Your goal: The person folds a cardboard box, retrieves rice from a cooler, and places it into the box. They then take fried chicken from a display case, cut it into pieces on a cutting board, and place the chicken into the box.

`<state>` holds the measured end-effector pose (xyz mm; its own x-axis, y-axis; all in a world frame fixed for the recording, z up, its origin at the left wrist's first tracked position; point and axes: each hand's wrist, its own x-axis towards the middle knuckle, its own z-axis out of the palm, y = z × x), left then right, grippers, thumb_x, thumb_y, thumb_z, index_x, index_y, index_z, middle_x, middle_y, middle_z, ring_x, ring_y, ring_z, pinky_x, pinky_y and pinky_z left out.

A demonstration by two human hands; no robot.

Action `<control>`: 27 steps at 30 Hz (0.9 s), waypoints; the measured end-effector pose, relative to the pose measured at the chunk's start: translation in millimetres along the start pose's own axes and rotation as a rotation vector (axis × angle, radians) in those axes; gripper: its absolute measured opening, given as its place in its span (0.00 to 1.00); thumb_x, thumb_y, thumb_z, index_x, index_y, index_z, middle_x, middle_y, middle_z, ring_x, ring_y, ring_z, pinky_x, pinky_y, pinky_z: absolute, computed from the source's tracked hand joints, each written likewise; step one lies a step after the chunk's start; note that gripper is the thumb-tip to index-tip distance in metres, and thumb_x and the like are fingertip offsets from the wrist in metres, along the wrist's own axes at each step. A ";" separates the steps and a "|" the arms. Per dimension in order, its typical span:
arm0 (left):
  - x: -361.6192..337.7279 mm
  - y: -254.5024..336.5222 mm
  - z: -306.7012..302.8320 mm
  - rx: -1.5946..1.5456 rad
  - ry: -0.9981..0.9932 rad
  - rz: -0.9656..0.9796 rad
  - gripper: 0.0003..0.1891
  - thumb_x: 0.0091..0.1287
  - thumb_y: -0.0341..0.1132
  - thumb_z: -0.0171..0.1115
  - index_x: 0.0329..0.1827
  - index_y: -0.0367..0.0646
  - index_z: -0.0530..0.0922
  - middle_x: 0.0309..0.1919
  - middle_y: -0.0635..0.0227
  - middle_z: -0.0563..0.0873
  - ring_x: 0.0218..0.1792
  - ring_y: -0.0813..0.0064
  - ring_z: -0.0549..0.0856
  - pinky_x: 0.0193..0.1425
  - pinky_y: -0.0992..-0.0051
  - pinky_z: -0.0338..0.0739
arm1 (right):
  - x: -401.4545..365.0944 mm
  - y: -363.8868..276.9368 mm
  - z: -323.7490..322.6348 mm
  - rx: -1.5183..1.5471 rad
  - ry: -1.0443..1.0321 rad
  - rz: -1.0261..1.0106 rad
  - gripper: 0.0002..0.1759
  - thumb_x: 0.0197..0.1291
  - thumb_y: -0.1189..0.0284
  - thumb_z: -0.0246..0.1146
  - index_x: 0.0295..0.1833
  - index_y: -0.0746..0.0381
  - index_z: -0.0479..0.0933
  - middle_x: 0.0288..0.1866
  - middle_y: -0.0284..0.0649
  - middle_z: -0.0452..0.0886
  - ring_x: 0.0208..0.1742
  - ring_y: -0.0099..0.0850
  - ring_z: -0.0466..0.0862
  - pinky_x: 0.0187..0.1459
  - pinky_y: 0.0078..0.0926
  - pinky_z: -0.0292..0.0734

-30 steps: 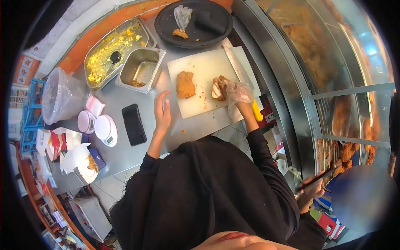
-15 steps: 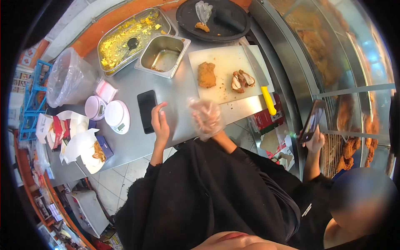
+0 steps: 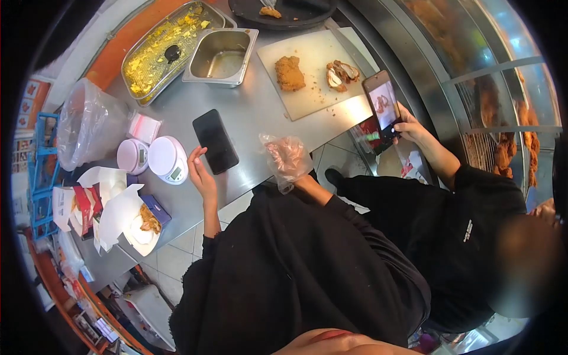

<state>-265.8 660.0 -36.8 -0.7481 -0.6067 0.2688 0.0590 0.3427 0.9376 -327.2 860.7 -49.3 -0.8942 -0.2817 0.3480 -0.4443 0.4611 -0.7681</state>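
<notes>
My left hand (image 3: 202, 174) is bare and open, its fingers loosely bent beside the lower left edge of a dark smartphone (image 3: 215, 142) lying on the steel counter. Clear plastic covers my right hand (image 3: 288, 158), a loose disposable glove; it hovers at the counter's front edge, fingers slightly curled, with nothing visible in them. Beyond it, a white cutting board (image 3: 310, 106) carries a whole piece of fried chicken (image 3: 290, 74) and a cut fried chicken piece (image 3: 341, 76) showing pale meat. A knife (image 3: 350, 44) lies along the board's far right, its handle hidden behind another phone.
At right a co-worker's hand (image 3: 414, 125) holds a phone (image 3: 383, 102) over the board's corner. Two kitchen scales (image 3: 167, 157) and opened food boxes (image 3: 112, 213) stand left. Behind are a steel pan (image 3: 220, 56), a tray of yellow bits (image 3: 139, 74) and a black round tray (image 3: 284, 21).
The co-worker's phone has moved left and up, over the board's right corner, covering the knife handle. My left hand has shifted lower left from the smartphone. The whole view has shifted slightly.
</notes>
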 end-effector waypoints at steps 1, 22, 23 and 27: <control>0.2 1.0 -0.1 -0.004 -0.012 0.001 0.18 0.67 0.38 0.35 0.48 0.33 0.69 0.40 0.56 0.77 0.46 0.69 0.74 0.57 0.70 0.60 | -3.1 0.4 1.4 -0.047 -0.009 -0.002 0.08 0.52 0.65 0.56 0.38 0.51 0.75 0.31 0.38 0.74 0.31 0.35 0.75 0.30 0.34 0.70; 5.1 1.0 10.7 0.020 -0.070 0.088 0.17 0.67 0.37 0.38 0.43 0.36 0.74 0.38 0.62 0.79 0.42 0.72 0.76 0.49 0.75 0.66 | -3.7 12.0 -0.8 -0.013 0.008 -0.023 0.06 0.51 0.68 0.58 0.35 0.52 0.76 0.26 0.39 0.73 0.27 0.38 0.73 0.28 0.35 0.69; 4.8 1.4 10.9 0.023 -0.074 0.088 0.17 0.67 0.37 0.38 0.43 0.36 0.74 0.38 0.62 0.79 0.42 0.72 0.76 0.49 0.75 0.66 | -3.6 11.6 -1.7 -0.012 0.008 -0.022 0.06 0.51 0.68 0.58 0.35 0.52 0.76 0.26 0.39 0.73 0.27 0.38 0.73 0.28 0.35 0.69; 3.9 5.3 13.0 0.017 -0.078 0.068 0.16 0.67 0.37 0.38 0.42 0.36 0.74 0.38 0.62 0.79 0.42 0.72 0.76 0.49 0.75 0.65 | -2.5 11.4 -4.4 -0.088 0.003 -0.037 0.05 0.50 0.68 0.58 0.34 0.52 0.76 0.26 0.39 0.73 0.27 0.38 0.73 0.28 0.35 0.69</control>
<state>-277.0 668.8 -33.6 -0.7917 -0.5244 0.3133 0.1010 0.3935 0.9138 -330.2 870.3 -56.6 -0.8771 -0.2978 0.3769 -0.4802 0.5228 -0.7043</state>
